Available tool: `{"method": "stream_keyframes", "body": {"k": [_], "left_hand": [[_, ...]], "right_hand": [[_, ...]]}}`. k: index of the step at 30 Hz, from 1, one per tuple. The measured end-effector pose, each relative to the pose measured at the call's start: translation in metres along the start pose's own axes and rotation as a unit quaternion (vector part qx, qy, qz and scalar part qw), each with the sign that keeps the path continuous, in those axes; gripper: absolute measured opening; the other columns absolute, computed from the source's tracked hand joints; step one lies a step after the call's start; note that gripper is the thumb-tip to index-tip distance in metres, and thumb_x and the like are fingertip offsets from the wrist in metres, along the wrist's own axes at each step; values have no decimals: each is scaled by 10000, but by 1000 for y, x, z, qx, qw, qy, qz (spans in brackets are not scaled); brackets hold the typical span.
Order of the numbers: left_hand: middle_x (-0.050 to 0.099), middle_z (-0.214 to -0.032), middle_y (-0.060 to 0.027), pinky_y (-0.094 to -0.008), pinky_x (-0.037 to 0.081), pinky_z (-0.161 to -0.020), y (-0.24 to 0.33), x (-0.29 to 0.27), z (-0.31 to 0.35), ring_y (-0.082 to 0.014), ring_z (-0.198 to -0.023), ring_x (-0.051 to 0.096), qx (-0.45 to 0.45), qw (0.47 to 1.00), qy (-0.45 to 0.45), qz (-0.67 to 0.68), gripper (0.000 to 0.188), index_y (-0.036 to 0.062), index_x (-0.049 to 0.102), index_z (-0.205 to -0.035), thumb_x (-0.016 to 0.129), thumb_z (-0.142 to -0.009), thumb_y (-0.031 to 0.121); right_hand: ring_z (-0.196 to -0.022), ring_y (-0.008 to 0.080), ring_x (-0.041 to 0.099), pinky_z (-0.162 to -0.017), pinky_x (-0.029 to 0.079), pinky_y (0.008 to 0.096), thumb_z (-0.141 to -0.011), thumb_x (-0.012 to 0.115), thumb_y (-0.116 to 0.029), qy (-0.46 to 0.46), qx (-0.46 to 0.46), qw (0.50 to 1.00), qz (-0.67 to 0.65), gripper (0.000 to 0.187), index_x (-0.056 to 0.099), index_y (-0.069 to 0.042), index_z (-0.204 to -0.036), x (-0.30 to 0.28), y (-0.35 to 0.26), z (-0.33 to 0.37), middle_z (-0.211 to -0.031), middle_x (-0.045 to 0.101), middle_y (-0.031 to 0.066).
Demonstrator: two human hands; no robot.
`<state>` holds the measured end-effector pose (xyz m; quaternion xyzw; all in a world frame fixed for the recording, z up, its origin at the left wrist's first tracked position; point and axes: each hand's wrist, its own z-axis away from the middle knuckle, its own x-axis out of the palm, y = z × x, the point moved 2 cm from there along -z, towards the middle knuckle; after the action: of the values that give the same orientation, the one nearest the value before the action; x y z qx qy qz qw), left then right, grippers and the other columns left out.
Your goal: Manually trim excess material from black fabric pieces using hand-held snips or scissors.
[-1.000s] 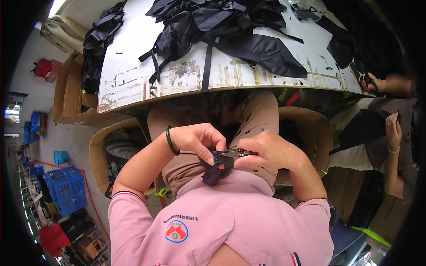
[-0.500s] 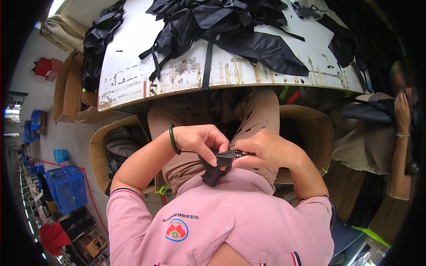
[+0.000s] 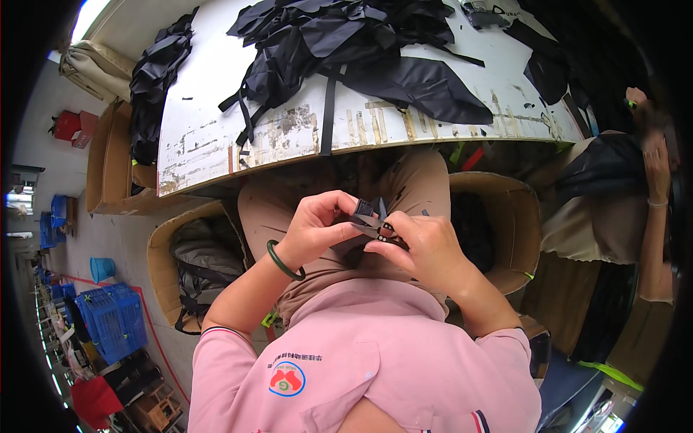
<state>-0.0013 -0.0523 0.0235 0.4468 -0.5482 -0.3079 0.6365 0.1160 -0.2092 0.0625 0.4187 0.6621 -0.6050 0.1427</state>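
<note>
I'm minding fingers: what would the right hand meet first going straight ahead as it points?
With the snips leading, the right hand would likely meet the black strap held by the left hand; depth is unclear.

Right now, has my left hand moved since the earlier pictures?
Yes, your left hand has moved slightly forward, closer to the near edge of the white table.

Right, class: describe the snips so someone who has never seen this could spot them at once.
Start at the big white table across the top, then drop to the beige trousers below its edge. Over them, the right hand grips the small snips. Unlike the black piece pinched in the left hand, they have bare metal blades.
</note>
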Motion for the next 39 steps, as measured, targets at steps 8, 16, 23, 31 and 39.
{"method": "stream_keyframes", "body": {"k": [8,16,23,31,39], "left_hand": [[651,-999,-114,-228,490,-702,1,-2,3,-121,-854,617,12,1000,7,-2,120,0,602,-909,676,-817,-22],[654,-965,-103,-239,496,-719,3,2,2,-129,-857,617,21,999,42,18,105,5,615,-882,678,-805,-29],[641,-984,-98,-241,494,-731,3,1,4,-128,-871,612,22,999,22,-11,110,4,621,-877,662,-803,-66],[641,-1006,-118,-285,509,-815,-1,2,3,-166,-921,623,29,1000,8,-10,104,-8,625,-889,661,-814,-71],[640,-1031,-134,-296,503,-847,-2,1,4,-177,-960,618,29,999,4,-42,123,-15,633,-901,663,-806,-87]], "right_hand": [[-541,293,606,-505,452,386,-796,734,-373,-66,69,994,-56,352,557,-68,-805,-6,1,-2,-603,593,94],[-539,299,595,-506,435,395,-806,727,-364,-7,27,999,-36,341,563,-64,-796,2,2,-1,-619,591,108],[-546,308,592,-512,433,396,-807,726,-364,-72,94,987,-113,342,566,-61,-795,-4,3,-3,-632,589,116],[-549,305,597,-511,439,402,-826,699,-395,-58,69,993,-71,359,556,-65,-819,0,3,-2,-632,600,102],[-557,314,605,-507,440,420,-841,673,-403,-81,38,996,8,360,549,-65,-837,1,5,1,-644,608,107]]}}
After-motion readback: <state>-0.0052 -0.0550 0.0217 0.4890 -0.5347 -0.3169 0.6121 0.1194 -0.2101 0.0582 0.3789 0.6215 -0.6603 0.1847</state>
